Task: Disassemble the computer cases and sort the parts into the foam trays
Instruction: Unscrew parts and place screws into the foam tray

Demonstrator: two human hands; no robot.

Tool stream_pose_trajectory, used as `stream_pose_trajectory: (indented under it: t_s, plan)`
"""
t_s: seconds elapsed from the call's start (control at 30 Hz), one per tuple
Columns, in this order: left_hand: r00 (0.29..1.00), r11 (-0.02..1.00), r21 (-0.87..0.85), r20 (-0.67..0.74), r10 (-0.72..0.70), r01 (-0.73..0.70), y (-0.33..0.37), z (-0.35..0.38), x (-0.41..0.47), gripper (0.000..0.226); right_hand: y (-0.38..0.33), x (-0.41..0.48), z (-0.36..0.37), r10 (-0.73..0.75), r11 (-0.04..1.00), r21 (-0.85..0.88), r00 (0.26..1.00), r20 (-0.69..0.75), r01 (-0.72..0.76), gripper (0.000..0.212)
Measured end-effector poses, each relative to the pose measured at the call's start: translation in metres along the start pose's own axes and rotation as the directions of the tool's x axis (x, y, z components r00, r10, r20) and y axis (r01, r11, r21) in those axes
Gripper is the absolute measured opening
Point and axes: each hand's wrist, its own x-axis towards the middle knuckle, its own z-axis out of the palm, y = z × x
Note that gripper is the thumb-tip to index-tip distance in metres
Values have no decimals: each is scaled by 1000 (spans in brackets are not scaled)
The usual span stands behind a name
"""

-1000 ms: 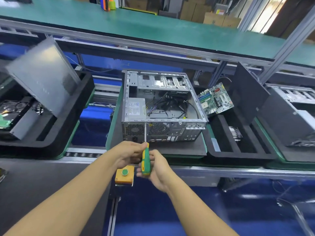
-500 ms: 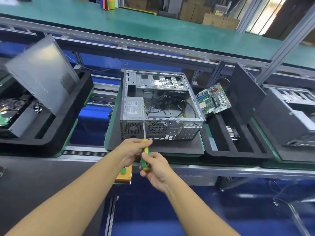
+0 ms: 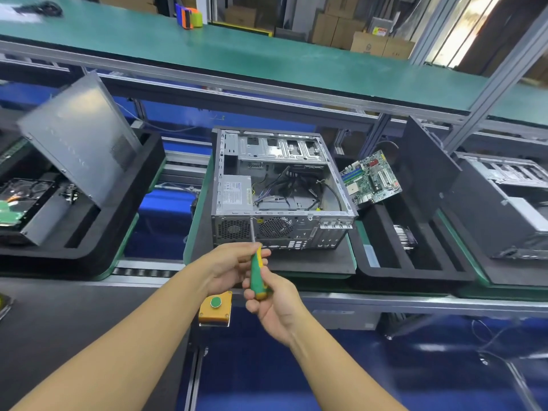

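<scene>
Green shelf [image 3: 267, 60] runs across above the case [image 3: 281, 185], cardboard boxes [image 3: 367, 43] stacked behind it, blue floor [image 3: 296, 381] below. Dark tabletop [image 3: 59, 321] sits near-left of the case, a yellow button box [image 3: 215, 310] just in front of it. The case itself lies open on a dark pad, power supply [image 3: 235, 192] and loose cables inside. Left of the case, a foam tray [image 3: 98, 250] holds a hard drive [image 3: 23, 200] and a leaning side panel [image 3: 80, 137]. Right of the case, another tray [image 3: 409, 274] carries a tilted motherboard [image 3: 370, 180] and a heatsink [image 3: 404, 237]. Right hand [image 3: 275, 304] has its grip clamped on the screwdriver [image 3: 256, 274] handle, left hand [image 3: 231, 266] pinches it near the shaft, tip on the case's rear face.
</scene>
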Motion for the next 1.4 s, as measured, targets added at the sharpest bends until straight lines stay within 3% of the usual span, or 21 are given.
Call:
stream_pose_trajectory:
  t_s: [0.1,0.2,0.3,0.4,0.47,0.53,0.67,0.77,0.9,1.0,1.07,1.23,1.4]
  plan:
    - [999,988,149,-15,-46,47,1,3,-1,31,7,4,7,-56,993,-106,993,-99,45,14]
    - [995,991,125,-88,-35,46,0,2,0,26,12,4,16,-72,983,-178,984,-161,42,23]
    - [996,1000,2,-88,-19,20,2,-1,0,30,11,0,18,-50,996,-88,984,-170,35,34]
    - [999,994,-102,-9,-39,37,3,0,-1,25,3,-4,15,94,994,53,994,-54,-92,42]
    - [998,988,-144,47,-51,57,5,0,-3,23,-1,-4,11,110,992,68,994,-11,-109,43]
    - [996,993,-109,79,-43,52,5,1,-4,27,-2,-4,10,88,994,75,996,-34,-85,37]
    - [998,987,152,-29,-52,56,2,9,-5,30,5,-2,15,2,1000,25,994,-112,0,22]
    - [996,995,89,-75,-46,52,0,7,-3,19,9,-3,18,-24,1000,-16,991,-132,22,20]
    - [997,999,-44,-81,-14,11,1,4,-3,17,8,-5,19,17,995,101,990,-139,-3,34]
    - [999,996,-89,-13,-33,31,2,2,-6,21,3,-7,13,111,982,159,993,-49,-102,47]
    - [999,993,-110,21,-38,40,2,2,-8,22,1,-5,9,120,984,139,992,-47,-113,42]
    - [999,995,98,-35,-23,26,1,7,-7,27,5,1,14,6,999,53,989,-148,2,24]
    - [990,1000,17,-138,17,-15,-1,-1,-2,34,5,3,12,-30,998,46,979,-199,40,29]
